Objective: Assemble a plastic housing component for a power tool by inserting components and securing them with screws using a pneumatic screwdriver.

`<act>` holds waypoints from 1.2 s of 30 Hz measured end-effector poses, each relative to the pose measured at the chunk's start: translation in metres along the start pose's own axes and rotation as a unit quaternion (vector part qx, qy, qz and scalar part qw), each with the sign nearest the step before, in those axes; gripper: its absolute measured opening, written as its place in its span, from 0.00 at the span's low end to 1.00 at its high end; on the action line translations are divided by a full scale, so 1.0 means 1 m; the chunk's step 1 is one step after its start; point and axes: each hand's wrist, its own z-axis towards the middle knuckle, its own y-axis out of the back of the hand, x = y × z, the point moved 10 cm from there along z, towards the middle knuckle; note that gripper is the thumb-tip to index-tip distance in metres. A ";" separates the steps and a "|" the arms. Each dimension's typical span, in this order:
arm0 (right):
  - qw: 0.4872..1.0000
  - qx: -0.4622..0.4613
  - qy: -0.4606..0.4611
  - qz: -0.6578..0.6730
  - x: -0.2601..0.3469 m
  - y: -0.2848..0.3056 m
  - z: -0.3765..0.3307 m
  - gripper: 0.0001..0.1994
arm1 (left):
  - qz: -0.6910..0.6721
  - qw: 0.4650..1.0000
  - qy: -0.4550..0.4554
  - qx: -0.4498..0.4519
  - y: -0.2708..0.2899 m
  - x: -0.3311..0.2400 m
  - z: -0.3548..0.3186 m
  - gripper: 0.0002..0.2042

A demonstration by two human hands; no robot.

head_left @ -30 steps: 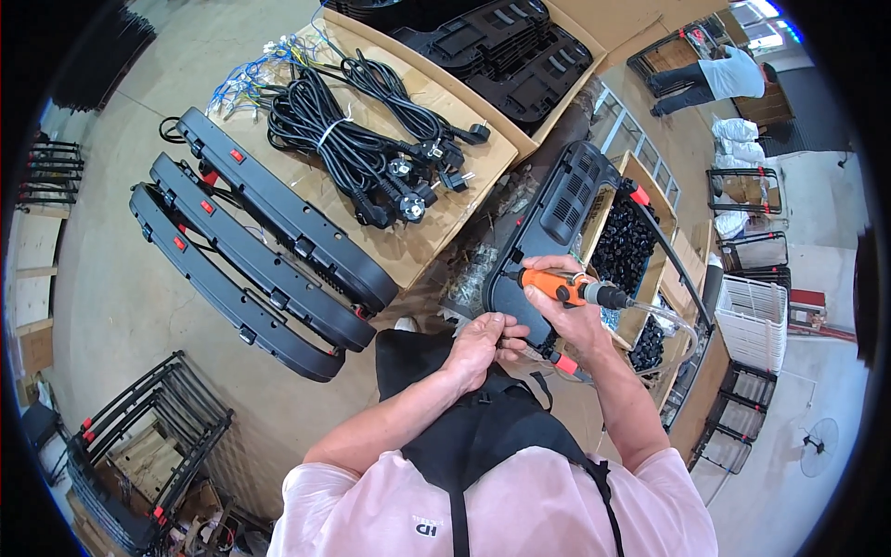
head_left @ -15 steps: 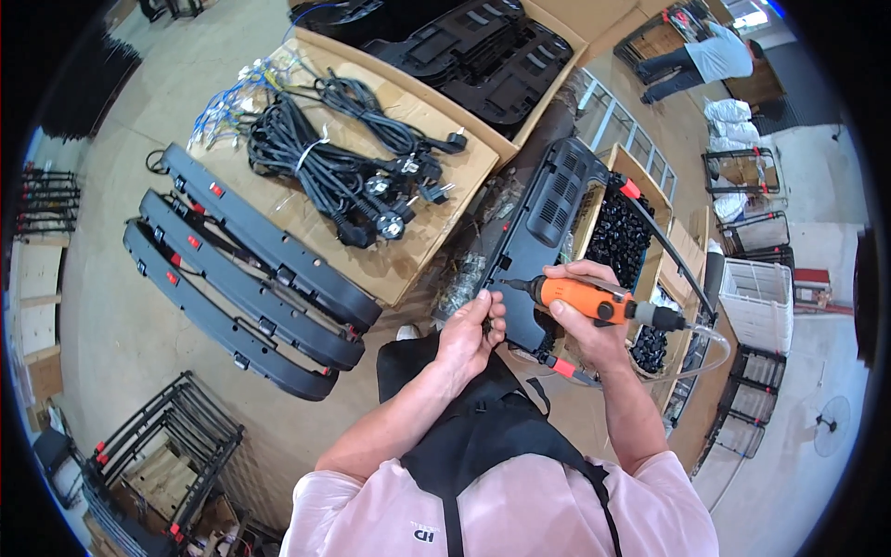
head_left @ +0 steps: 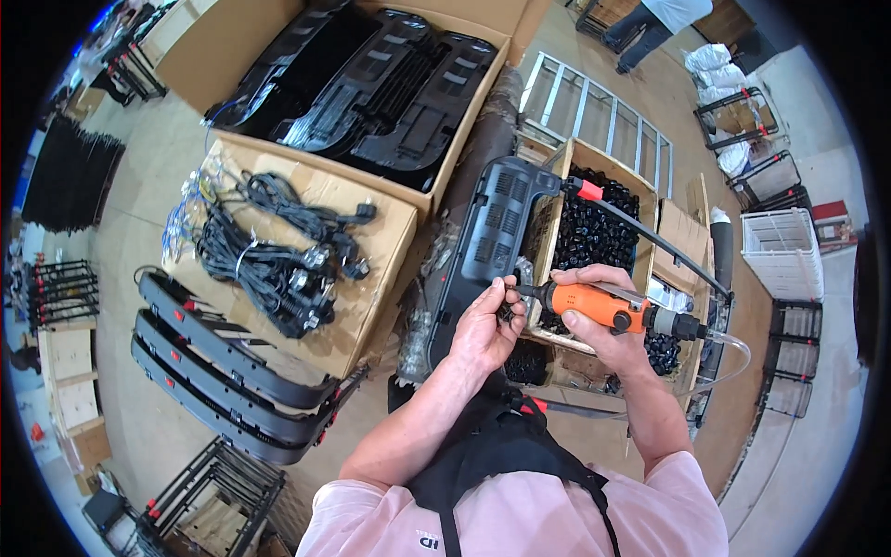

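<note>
My right hand (head_left: 608,320) is wrapped round an orange air screwdriver (head_left: 594,304), whose bit points left and whose clear hose runs off its back end. The fingers of my left hand (head_left: 484,332) are closed at the tip of the bit. Whatever they pinch is too small to make out; dark bits show near the curled lower fingers. Behind my left hand is a long black plastic housing (head_left: 452,311) with a vented raised part, joined to a black tubular frame (head_left: 654,239) with red end pieces. My left hand covers part of the housing.
A wooden bin (head_left: 554,243) of small black parts stands right of the housing. To the left, bundled power cords (head_left: 264,265) lie on a cardboard box (head_left: 371,311). Curved black covers (head_left: 227,385) stand beside it. An open carton (head_left: 445,181) holds black panels. Another person (head_left: 640,32) stands far right.
Both hands and the screwdriver have shifted right across the housing, and the bit now meets my left fingertips. The view has turned, so the boxes appear lower and further left.
</note>
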 end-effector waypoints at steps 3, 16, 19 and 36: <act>1.000 0.002 -0.004 -0.006 -0.016 0.037 0.020 0.24 | -0.003 1.000 0.013 -0.024 -0.020 0.019 0.036 0.13; 0.995 -0.088 -0.035 -0.026 -0.085 0.178 0.150 0.25 | 0.148 0.984 0.033 -0.093 -0.055 0.070 0.148 0.13; 0.995 -0.085 -0.041 -0.029 -0.096 0.185 0.170 0.24 | 0.158 0.985 0.040 -0.057 -0.054 0.072 0.151 0.12; 0.993 -0.007 -0.108 -0.054 -0.130 0.170 0.203 0.23 | 0.230 0.973 0.009 -0.026 -0.052 0.040 0.185 0.13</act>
